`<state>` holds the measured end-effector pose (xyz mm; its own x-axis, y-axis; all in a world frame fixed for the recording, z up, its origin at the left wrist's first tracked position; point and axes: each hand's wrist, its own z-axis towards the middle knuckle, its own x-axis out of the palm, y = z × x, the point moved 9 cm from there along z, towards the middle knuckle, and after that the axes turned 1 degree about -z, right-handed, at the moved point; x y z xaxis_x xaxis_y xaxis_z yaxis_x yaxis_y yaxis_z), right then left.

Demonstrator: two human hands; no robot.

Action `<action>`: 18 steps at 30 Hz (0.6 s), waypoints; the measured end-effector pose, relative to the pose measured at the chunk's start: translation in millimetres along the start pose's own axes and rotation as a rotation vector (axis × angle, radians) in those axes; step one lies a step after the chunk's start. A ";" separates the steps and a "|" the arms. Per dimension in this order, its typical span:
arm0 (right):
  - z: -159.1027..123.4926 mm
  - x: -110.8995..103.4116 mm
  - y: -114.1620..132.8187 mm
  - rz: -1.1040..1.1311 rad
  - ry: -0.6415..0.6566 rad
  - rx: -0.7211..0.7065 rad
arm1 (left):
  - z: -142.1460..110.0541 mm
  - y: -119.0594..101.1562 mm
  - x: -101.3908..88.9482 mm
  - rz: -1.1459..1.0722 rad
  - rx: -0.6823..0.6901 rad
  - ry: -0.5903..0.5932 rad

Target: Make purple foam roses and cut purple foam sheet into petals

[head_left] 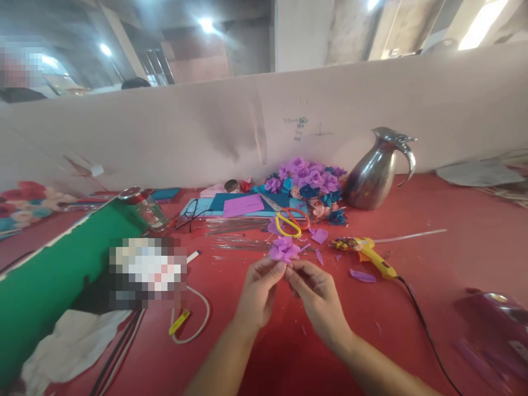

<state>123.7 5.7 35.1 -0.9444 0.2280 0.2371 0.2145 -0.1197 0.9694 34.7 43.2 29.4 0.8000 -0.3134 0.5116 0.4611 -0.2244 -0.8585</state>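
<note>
Both my hands meet over the red table, pinching a small purple paper flower. My left hand holds it from the left with thumb and fingers closed on its base. From the right, my right hand pinches the same base, fingers curled. The flower's petals stand above my fingertips.
A yellow glue gun with a black cord lies right of my hands. Scissors, purple scraps, thin wires and a pile of paper flowers lie behind. A steel jug stands at the back; a green roll lies left.
</note>
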 end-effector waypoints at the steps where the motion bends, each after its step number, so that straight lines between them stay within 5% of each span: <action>1: 0.8 0.4 -2.7 0.004 0.014 0.022 | 1.1 4.6 -0.6 -0.067 -0.051 -0.007; 7: 3.7 1.1 -10.6 0.027 0.046 0.066 | 2.6 12.8 -0.4 -0.187 -0.134 -0.044; 18: 1.8 7.1 -9.7 0.024 0.079 0.028 | 1.5 4.7 -13.3 -0.059 0.012 -0.126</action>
<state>115.4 10.2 27.5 -0.9553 0.1485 0.2557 0.2433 -0.0966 0.9651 26.8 47.7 18.6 0.8131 -0.1811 0.5532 0.5126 -0.2277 -0.8279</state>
